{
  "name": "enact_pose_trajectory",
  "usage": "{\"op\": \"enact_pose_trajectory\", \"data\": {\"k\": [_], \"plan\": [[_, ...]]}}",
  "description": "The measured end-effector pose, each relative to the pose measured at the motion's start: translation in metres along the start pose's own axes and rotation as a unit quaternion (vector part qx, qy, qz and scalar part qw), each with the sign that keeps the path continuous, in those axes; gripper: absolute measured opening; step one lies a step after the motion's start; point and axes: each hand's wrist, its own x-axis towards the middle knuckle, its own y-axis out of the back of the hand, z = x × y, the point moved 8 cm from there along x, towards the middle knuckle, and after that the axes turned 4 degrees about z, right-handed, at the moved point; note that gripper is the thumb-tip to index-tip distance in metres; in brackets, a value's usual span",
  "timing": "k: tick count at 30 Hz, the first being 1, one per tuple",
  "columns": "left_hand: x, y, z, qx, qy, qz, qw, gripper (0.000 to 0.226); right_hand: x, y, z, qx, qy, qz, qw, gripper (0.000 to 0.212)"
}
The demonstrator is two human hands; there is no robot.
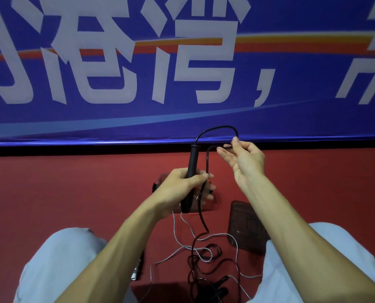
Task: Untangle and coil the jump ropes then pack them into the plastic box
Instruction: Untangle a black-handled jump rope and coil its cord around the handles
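Note:
My left hand (182,189) grips the black handle (192,162) of a black jump rope, held upright in the middle of the view. The black cord (217,127) leaves the handle's top, arcs to the right and is pinched by my right hand (243,159), which is raised beside it. From there the cord runs back down past my left hand to a tangled heap (206,259) on the red floor between my knees. A thin silver-grey rope (182,237) is mixed into that heap. The clear plastic box (204,204) sits on the floor, mostly hidden behind my left hand.
A dark clear lid (246,228) lies flat on the red floor to the right of the box. A blue banner (182,73) with white characters stands along the back. My knees in pale trousers (57,259) flank the rope heap. Another black handle (221,281) lies near the bottom edge.

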Motion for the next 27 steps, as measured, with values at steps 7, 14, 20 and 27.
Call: {"op": "enact_pose_trajectory", "data": {"k": [7, 14, 20, 27], "plan": [[0.004, 0.019, 0.004, -0.129, -0.031, 0.123, 0.983, 0.004, -0.005, -0.018, 0.016, -0.073, -0.012, -0.076, 0.994, 0.011], [0.007, 0.062, 0.009, -0.237, -0.076, 0.260, 0.933, 0.013, -0.030, -0.033, 0.053, -0.374, -0.055, -0.227, 0.897, 0.021], [0.006, 0.069, 0.012, -0.280, -0.068, 0.246, 0.925, 0.011, -0.050, -0.039, 0.079, -0.539, -0.009, -0.372, 0.756, 0.015], [0.007, 0.075, 0.013, -0.287, -0.081, 0.269, 0.916, 0.013, -0.038, -0.035, 0.062, -0.473, 0.000, -0.278, 0.836, 0.017]]}}
